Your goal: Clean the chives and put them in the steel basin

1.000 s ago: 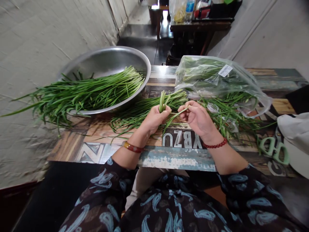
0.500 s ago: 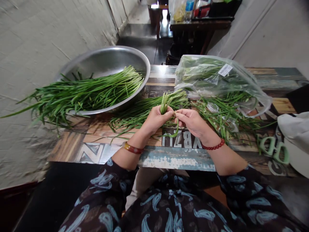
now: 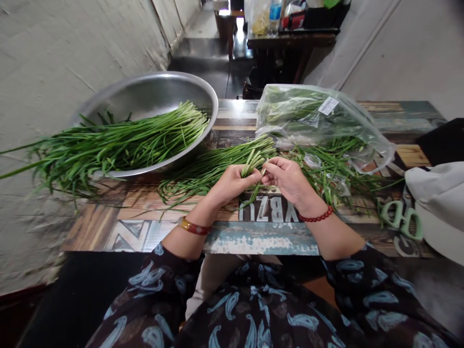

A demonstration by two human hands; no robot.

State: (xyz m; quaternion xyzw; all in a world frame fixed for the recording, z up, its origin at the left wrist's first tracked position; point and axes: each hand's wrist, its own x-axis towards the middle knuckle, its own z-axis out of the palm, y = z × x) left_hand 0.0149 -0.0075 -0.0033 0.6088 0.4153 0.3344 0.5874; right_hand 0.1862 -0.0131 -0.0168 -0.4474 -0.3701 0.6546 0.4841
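Observation:
My left hand (image 3: pixel 234 183) is closed around a small bunch of garlic chives (image 3: pixel 253 162), whose pale cut ends stick up and lean right. Close beside it, my right hand (image 3: pixel 282 178) pinches at the stem ends with thumb and forefinger; the exact piece between the fingertips is too small to make out fully. Behind my hands lies a loose pile of garlic chives (image 3: pixel 213 166) on the table. More chives (image 3: pixel 145 137) fill a wide steel basin (image 3: pixel 213 104) at the left, their leaves hanging over its rim.
A clear plastic bag (image 3: pixel 366 128) with more chives lies at the back right. Scattered trimmings (image 3: pixel 335 166) spread before it on the patterned table (image 3: pixel 268 240). Green-handled scissors (image 3: pixel 400 217) and a pale cap (image 3: pixel 447 208) are at the right. A wall (image 3: pixel 54 63) borders the left side.
The bunch in my left hand now leans further right. The chive loop hanging below my right fingers no longer shows there. The whole view has shifted slightly.

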